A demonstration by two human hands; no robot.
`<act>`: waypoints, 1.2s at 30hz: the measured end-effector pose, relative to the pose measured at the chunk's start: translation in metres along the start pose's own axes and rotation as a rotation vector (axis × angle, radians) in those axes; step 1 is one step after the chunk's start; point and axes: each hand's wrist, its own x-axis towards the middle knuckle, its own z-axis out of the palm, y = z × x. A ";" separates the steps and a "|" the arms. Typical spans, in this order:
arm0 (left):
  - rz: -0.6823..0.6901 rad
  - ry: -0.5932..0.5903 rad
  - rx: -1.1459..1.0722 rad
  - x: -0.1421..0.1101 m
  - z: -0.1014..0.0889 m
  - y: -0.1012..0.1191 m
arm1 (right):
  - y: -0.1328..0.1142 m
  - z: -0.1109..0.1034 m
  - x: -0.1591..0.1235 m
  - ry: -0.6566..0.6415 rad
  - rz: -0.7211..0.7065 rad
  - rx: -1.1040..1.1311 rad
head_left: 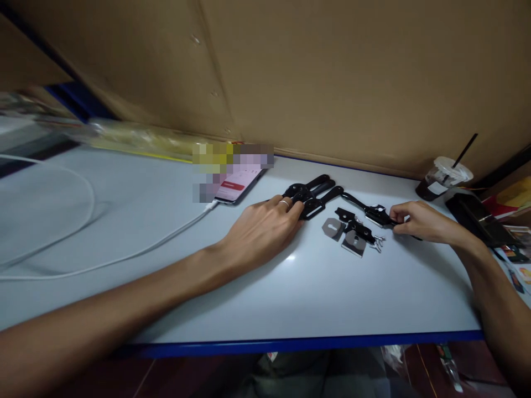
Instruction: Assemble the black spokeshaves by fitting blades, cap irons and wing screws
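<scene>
My left hand (267, 224) lies over a group of black spokeshave bodies (317, 209), with its fingers curled onto their near handles; the fingertips are partly hidden. Between finger and thumb, my right hand (418, 221) pinches the right handle of another black spokeshave (375, 214), which rests on or just above the table. Between the hands lie loose parts: black cap plates (360, 231), a grey slotted blade (333, 228), a second blade (353, 243) and small silver thumbscrews (378, 243).
A phone (238, 185) with a white cable (166, 243) sits behind my left hand. At the back right stands a plastic cup (442, 177) with a straw, beside a dark flat object (475, 218). A cardboard wall (332, 83) closes off the back of the white table (290, 304).
</scene>
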 end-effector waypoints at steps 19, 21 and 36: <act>0.256 0.448 -0.456 -0.010 -0.006 -0.002 | -0.069 0.010 -0.037 -0.358 -0.343 0.325; 0.353 0.359 -0.500 -0.012 -0.005 0.001 | -0.075 0.017 -0.038 -0.351 -0.365 0.297; 0.607 0.154 -0.297 -0.025 -0.004 0.024 | -0.098 0.049 -0.039 0.135 -0.408 0.045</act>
